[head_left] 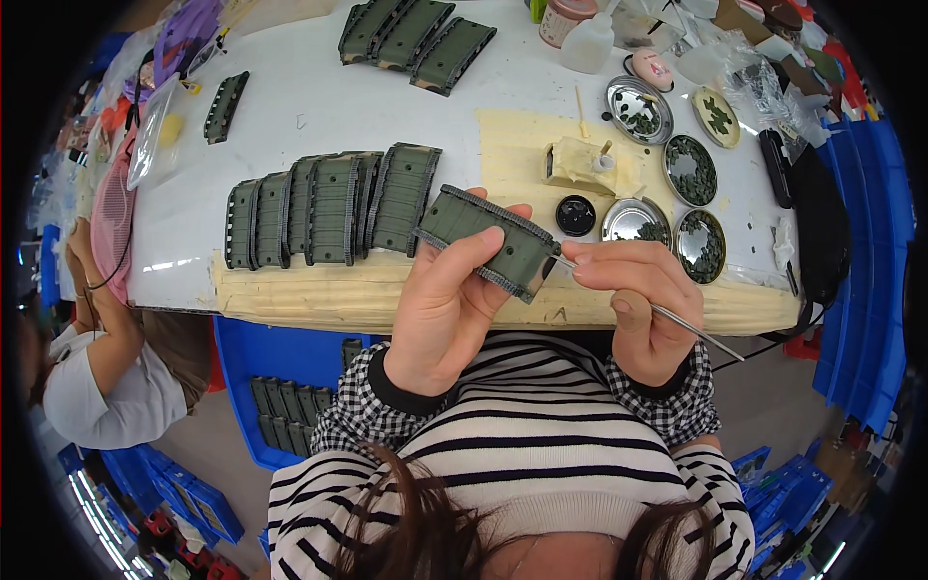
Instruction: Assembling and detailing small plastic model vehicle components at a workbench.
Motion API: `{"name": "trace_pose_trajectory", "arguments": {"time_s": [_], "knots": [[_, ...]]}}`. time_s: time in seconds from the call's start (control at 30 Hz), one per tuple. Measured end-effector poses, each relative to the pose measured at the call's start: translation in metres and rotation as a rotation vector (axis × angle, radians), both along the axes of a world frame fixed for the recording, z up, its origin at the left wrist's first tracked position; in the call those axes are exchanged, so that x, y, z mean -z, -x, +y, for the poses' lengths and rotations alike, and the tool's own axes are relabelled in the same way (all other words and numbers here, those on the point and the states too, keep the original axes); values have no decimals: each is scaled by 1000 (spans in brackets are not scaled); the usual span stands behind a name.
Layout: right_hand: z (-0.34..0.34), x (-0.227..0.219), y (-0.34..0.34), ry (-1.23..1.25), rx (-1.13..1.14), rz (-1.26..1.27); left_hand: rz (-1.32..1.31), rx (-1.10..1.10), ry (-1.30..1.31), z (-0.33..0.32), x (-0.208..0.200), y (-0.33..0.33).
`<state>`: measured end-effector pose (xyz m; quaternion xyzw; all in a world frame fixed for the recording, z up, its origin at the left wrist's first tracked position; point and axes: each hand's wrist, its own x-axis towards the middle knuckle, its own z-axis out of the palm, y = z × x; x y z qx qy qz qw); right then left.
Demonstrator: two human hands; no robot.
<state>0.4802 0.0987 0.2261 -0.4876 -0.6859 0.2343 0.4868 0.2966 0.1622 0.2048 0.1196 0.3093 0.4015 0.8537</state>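
Note:
Above the table's near edge, my left hand (440, 314) grips a dark green rectangular piece (522, 253) with ridged grey long edges. Its thumb presses on the face and the fingers pass underneath. My right hand (650, 300) pinches a slim metal rod-like tool (704, 335), whose tip meets the right end of the piece. Whether a small part sits at that tip is hidden. Left of my hands, a row of similar green pieces (333, 211) leans together on the table. Several more green pieces (416, 39) lie at the far edge, and a single one (226, 106) lies far left.
Round metal dishes (691, 169) of small dark green bits stand on the right, near a black round cap (576, 215) and a tape-wrapped block (580, 166). A white squeeze bottle (588, 43) stands behind. A blue bin (246, 387) sits below; a co-worker's arm (111, 338) is at left.

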Motion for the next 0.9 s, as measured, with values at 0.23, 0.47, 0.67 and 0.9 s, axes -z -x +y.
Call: {"name": "trace_pose_trajectory", "arguments": {"time_s": [0.23, 0.47, 0.67, 0.9], "knots": [[-4, -2, -4, -50, -19, 10, -37, 28, -49, -2, -2, 1], [-5, -7, -4, -44, -30, -14, -50, 30, -60, -2, -3, 1], [-6, -12, -4, -19, -34, -45, -41, 34, -45, -2, -4, 1], [-6, -14, -3, 18, -36, -86, -33, 34, -25, -2, -1, 1]]}}
